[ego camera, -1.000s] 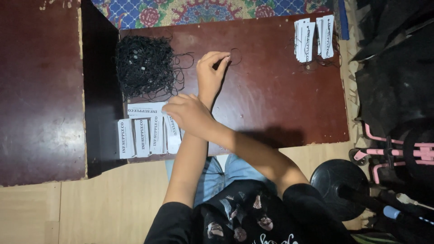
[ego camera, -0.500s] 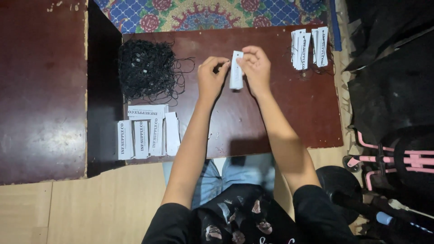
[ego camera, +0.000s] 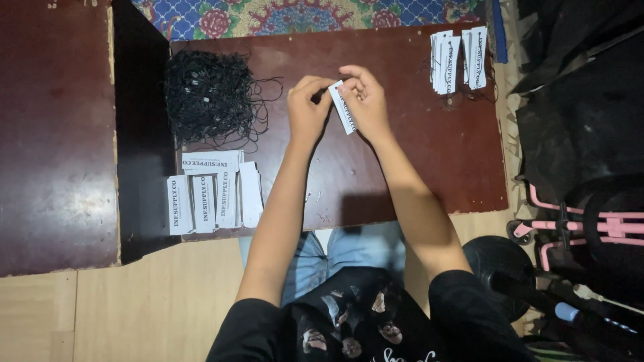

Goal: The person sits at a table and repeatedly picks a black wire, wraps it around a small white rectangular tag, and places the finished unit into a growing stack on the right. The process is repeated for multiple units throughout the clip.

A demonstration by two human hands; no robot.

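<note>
Over the middle of the brown table (ego camera: 402,167), my right hand (ego camera: 367,100) pinches 1 light, bendable white card tag (ego camera: 343,107) by its edge while my left hand (ego camera: 307,107) closes fingertips on its top end, likely around a thin black string.

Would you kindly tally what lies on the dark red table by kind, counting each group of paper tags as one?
Groups of white paper tags: 2, lower left and upper right
Heap of black string loops: 1
Single white tag, held between left hand and right hand: 1
Total: 4
</note>
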